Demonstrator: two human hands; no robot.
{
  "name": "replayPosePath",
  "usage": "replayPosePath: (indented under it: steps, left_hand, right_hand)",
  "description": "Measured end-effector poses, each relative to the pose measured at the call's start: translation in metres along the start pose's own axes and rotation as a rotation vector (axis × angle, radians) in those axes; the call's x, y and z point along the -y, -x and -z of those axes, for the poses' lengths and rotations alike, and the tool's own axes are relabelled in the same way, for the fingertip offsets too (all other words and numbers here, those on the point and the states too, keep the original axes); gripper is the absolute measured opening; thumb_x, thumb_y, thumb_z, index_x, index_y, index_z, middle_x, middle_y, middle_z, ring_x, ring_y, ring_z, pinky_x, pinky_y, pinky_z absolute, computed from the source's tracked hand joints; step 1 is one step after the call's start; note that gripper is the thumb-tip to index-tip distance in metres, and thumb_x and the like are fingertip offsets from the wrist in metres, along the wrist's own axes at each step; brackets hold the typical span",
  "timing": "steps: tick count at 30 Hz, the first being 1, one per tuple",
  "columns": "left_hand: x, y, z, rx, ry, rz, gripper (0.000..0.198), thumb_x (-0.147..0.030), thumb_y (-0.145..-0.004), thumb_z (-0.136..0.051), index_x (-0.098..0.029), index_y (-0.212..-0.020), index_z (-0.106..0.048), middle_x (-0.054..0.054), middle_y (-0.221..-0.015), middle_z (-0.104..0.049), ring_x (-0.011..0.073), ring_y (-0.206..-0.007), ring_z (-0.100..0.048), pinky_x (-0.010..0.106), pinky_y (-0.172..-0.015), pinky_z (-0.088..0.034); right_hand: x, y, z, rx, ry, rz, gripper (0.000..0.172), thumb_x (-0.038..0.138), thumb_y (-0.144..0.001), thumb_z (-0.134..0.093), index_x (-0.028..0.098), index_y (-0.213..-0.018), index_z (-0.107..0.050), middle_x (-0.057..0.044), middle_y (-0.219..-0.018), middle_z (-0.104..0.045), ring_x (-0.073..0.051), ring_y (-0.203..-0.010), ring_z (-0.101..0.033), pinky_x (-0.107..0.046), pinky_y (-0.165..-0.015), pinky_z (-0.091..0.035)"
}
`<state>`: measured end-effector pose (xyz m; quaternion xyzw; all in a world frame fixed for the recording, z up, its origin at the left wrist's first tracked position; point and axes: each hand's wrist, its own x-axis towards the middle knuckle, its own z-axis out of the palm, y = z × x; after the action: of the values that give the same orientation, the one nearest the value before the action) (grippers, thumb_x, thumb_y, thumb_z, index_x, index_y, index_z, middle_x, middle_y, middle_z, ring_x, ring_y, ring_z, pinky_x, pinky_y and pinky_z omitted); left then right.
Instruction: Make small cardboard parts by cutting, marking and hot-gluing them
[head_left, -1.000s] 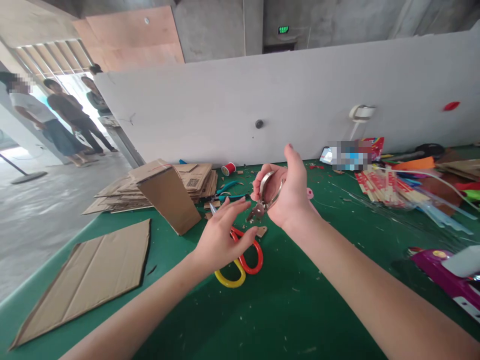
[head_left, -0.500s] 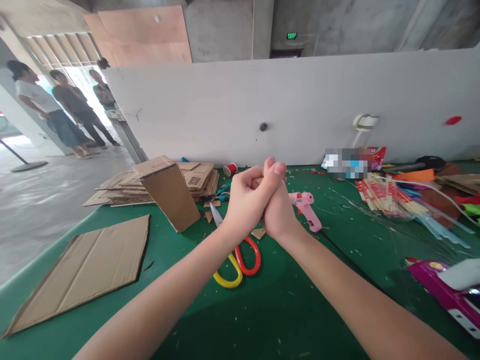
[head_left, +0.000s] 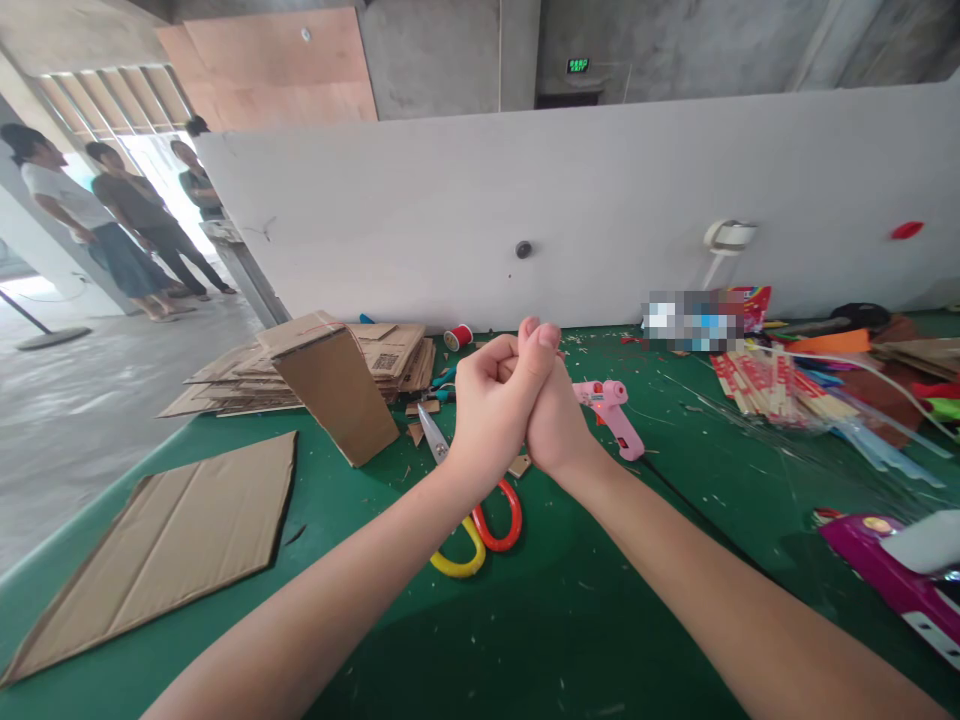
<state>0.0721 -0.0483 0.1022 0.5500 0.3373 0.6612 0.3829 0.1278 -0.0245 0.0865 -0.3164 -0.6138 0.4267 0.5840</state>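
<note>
Both hands meet mid-view, over the bench (head_left: pixel 570 640); bearings below run from the clasp. Left hand (head_left: pixel 484 410) folded round the right hand (head_left: pixel 553 420), thumbs side by side at 12 o'clock. Fingers curled in, narrow; cannot tell how tightly they close or on what. Metal hand tool (in the right palm a second ago) now out of sight; cannot tell if it sits inside the clasp.

Scissors (head_left: pixel 435 437) open on the bench, partly behind the left wrist: blades toward 8, red and yellow handle loops near 6 and 7. Pink glue gun (head_left: pixel 616 420) just beside the right hand at 3, black cable (head_left: pixel 701 520) running off toward 4.

Farther round: flat cardboard sheet (head_left: pixel 169 550) at 8; folded cardboard piece (head_left: pixel 337 395), tilted, at 9; cardboard stack (head_left: pixel 401 352) behind it; red spool (head_left: pixel 457 337) at 10. Bundle of sticks (head_left: pixel 757 385) at 3.
</note>
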Motion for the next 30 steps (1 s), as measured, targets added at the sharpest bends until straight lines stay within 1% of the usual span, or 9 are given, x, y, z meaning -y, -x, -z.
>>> replayPosePath:
  steps: [4,7,8,12,14,16,20,25,30]
  left_hand:
    - [-0.003,-0.004,0.006,0.047,0.052,0.078,0.041,-0.056,-0.081,-0.054,-0.019,-0.071,-0.067,0.006,-0.064,-0.063,0.0179,-0.055,-0.061,0.028,-0.046,-0.046]
    - [-0.008,-0.013,0.017,0.222,0.180,0.326,0.064,-0.070,-0.082,-0.032,-0.017,-0.079,-0.069,0.003,-0.045,-0.053,0.0122,-0.029,-0.042,0.024,-0.027,-0.028]
    - [-0.010,-0.017,0.021,0.277,0.229,0.402,0.069,-0.071,-0.082,-0.027,-0.017,-0.083,-0.069,0.004,-0.044,-0.052,0.0137,-0.029,-0.043,0.025,-0.026,-0.028]
    - [-0.006,-0.022,0.027,0.224,0.337,0.444,0.065,-0.071,-0.082,-0.030,-0.018,-0.090,-0.067,0.004,-0.045,-0.054,0.0113,-0.028,-0.041,0.023,-0.025,-0.026]
    - [0.000,-0.020,0.025,0.144,0.346,0.458,0.062,-0.069,-0.083,-0.032,-0.019,-0.093,-0.066,0.001,-0.043,-0.051,0.0095,-0.027,-0.038,0.021,-0.025,-0.022]
    - [0.005,-0.018,0.023,0.081,0.325,0.467,0.060,-0.068,-0.084,-0.032,-0.019,-0.094,-0.065,0.000,-0.044,-0.051,0.0091,-0.027,-0.039,0.021,-0.025,-0.019]
    - [0.010,-0.014,0.018,-0.037,0.340,0.382,0.059,-0.065,-0.086,-0.030,-0.018,-0.085,-0.065,0.001,-0.054,-0.060,0.0092,-0.032,-0.046,0.021,-0.029,-0.028]
    - [0.013,-0.011,0.010,-0.171,0.268,0.252,0.059,-0.066,-0.085,-0.033,-0.017,-0.069,-0.063,0.004,-0.054,-0.061,0.0140,-0.048,-0.058,0.023,-0.039,-0.038]
    - [0.020,-0.012,0.008,-0.264,0.151,0.257,0.052,-0.057,-0.087,-0.038,-0.017,-0.065,-0.062,0.006,-0.066,-0.065,0.0164,-0.060,-0.062,0.025,-0.051,-0.046]
  right_hand:
    - [0.005,-0.001,0.005,0.085,-0.073,-0.071,0.055,0.061,-0.087,-0.038,0.022,-0.047,-0.036,0.003,-0.042,-0.036,-0.010,-0.040,-0.036,-0.024,-0.037,-0.029]
    - [0.015,-0.004,0.012,0.309,-0.185,-0.198,0.061,0.067,-0.085,-0.033,0.021,-0.047,-0.045,0.002,-0.040,-0.043,-0.010,-0.035,-0.040,-0.024,-0.034,-0.030]
    - [0.018,-0.005,0.014,0.361,-0.219,-0.223,0.062,0.068,-0.084,-0.032,0.021,-0.048,-0.049,0.001,-0.041,-0.046,-0.010,-0.034,-0.042,-0.024,-0.034,-0.031]
    - [0.023,-0.005,0.014,0.405,-0.329,-0.283,0.063,0.072,-0.080,-0.034,0.020,-0.050,-0.052,0.000,-0.043,-0.051,-0.010,-0.034,-0.045,-0.024,-0.035,-0.034]
    - [0.021,-0.002,0.008,0.344,-0.333,-0.298,0.061,0.071,-0.080,-0.036,0.020,-0.050,-0.051,0.002,-0.041,-0.048,-0.010,-0.032,-0.043,-0.024,-0.033,-0.033]
    - [0.017,0.002,0.003,0.201,-0.298,-0.280,0.059,0.068,-0.080,-0.039,0.021,-0.048,-0.049,0.004,-0.037,-0.042,-0.010,-0.030,-0.038,-0.024,-0.032,-0.029]
    - [0.012,0.005,-0.004,-0.017,-0.176,-0.169,0.056,0.060,-0.083,-0.043,0.019,-0.046,-0.050,0.005,-0.035,-0.034,-0.007,-0.033,-0.033,-0.022,-0.036,-0.026]
    - [0.008,0.009,-0.010,-0.084,-0.207,-0.135,0.049,0.052,-0.086,-0.043,0.020,-0.050,-0.051,0.004,-0.044,-0.042,-0.009,-0.041,-0.040,-0.023,-0.041,-0.029]
    - [0.001,0.016,-0.018,-0.283,-0.132,-0.119,0.050,0.050,-0.087,-0.043,0.021,-0.046,-0.044,0.002,-0.046,-0.048,-0.012,-0.047,-0.048,-0.025,-0.045,-0.034]
